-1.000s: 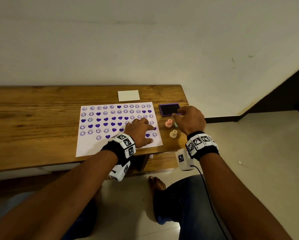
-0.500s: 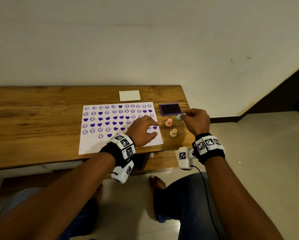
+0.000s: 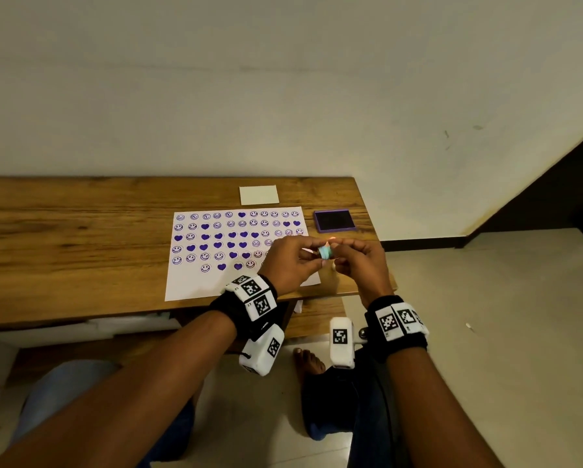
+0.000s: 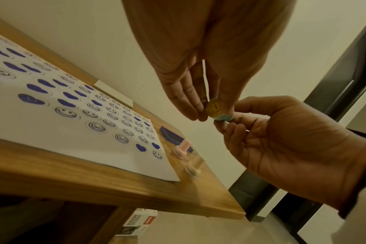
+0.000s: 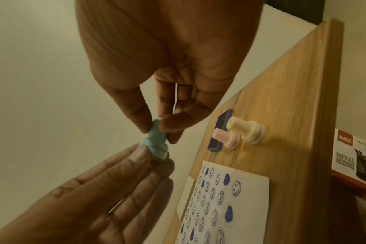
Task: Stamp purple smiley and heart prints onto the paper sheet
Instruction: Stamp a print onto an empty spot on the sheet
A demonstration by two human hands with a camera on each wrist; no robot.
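A light blue stamp [image 3: 325,253] is held in the air over the table's right front, between both hands. My right hand [image 3: 336,255] pinches its narrow handle [image 5: 156,130] with thumb and fingertips. My left hand [image 3: 317,260] pinches the wide base, whose yellow round face [image 4: 214,108] points at the left wrist camera. The white paper sheet [image 3: 195,282] lies below and to the left, covered with several rows of purple smileys and hearts. The purple ink pad [image 3: 334,220] lies open beyond the hands.
A pink stamp [image 5: 224,137] and a cream stamp [image 5: 246,130] stand on the wooden table [image 3: 80,248] right of the sheet. A small white card [image 3: 259,194] lies behind the sheet. A printed box [image 5: 353,156] sits on a lower shelf.
My right hand lifted the blue stamp from beside the ink pad and brought it nearer. My left hand left the paper and rose to take hold of the stamp's base.
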